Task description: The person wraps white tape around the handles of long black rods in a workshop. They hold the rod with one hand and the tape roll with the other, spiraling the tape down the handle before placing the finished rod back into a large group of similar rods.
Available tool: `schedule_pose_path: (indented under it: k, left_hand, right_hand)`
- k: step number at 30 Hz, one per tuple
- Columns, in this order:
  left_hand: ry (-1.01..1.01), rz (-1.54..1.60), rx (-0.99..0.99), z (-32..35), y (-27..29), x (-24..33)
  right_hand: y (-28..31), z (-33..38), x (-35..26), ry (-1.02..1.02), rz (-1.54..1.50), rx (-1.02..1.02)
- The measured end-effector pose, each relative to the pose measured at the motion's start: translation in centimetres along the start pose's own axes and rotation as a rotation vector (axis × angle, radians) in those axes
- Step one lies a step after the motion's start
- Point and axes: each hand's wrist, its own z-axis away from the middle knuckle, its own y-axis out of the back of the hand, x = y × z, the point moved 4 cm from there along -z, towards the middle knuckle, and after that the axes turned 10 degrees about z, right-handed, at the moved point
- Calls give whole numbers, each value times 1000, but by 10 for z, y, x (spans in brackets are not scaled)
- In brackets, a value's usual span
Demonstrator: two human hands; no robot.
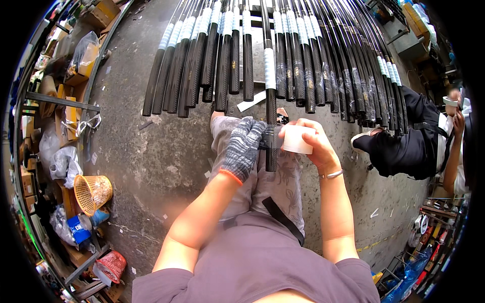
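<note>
A black carbon-weave fishing rod (271, 103) with a pale wrapped band points toward me, its butt end between my knees. My left hand (241, 151), in a grey-and-black knitted glove with an orange cuff, is closed on the rod near that end. My bare right hand (319, 144) holds a roll of whitish tape (298, 140) just right of the rod. A clear strip seems to stretch from the roll across the rod. The gloved fingertips are partly hidden behind the rod.
Many similar rods (194, 65) lie side by side ahead, butts toward me. A co-worker (404, 141) sits at the right, holding a white roll. Shelving with boxes, a yellow basket (93, 194) and a red basket (111, 266) lines the left. Tools (429, 237) sit at the lower right.
</note>
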Motion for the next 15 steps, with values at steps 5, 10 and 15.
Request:
schedule_pose_path:
  k: [5,10,15]
  left_hand:
    - [32,-14,22,3,-3,-3]
    - [-75,168,179,20,-15,1]
    - [-143,216,180,31,-10,-2]
  right_hand:
    - [1,-2,19,-31,-52,21]
    - [-6,-3,21,-17,-63,39]
    - [-24,-2,14,-5,-197,-42]
